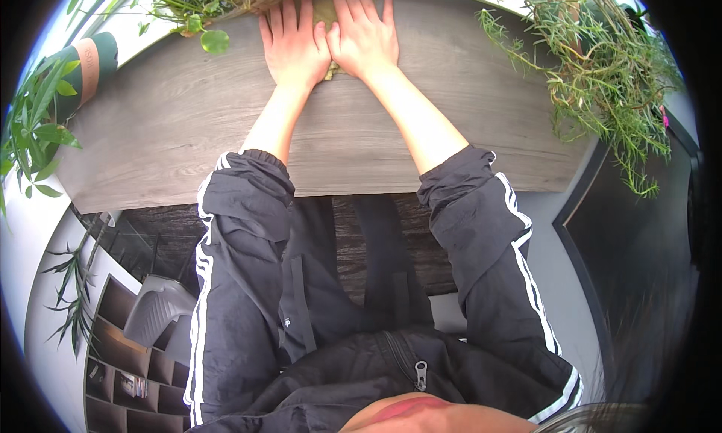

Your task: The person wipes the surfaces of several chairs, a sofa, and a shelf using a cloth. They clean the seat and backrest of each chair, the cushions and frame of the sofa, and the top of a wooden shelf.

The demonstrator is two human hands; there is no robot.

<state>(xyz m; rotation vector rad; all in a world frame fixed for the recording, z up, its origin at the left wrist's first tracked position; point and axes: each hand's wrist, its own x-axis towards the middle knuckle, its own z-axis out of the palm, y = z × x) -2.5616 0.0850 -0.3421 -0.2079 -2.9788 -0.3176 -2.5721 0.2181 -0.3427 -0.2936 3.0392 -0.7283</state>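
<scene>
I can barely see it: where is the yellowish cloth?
In the head view, the yellowish cloth lies top centre on the grey wooden tabletop, pressed beneath left hand and right hand.

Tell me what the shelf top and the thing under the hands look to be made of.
The shelf top looks like grey wood or wood-look laminate, matte, with grain lines running along it. The thing under the left hand and right hand looks like a soft yellow-green cloth, but too little shows to be sure.

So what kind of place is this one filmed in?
Probably an indoor room at home or in an office, with a plant corner: a grey wood-grain tabletop, a trailing potted plant and a cubby shelf below. Both hands press flat on a yellowish cloth.
</scene>
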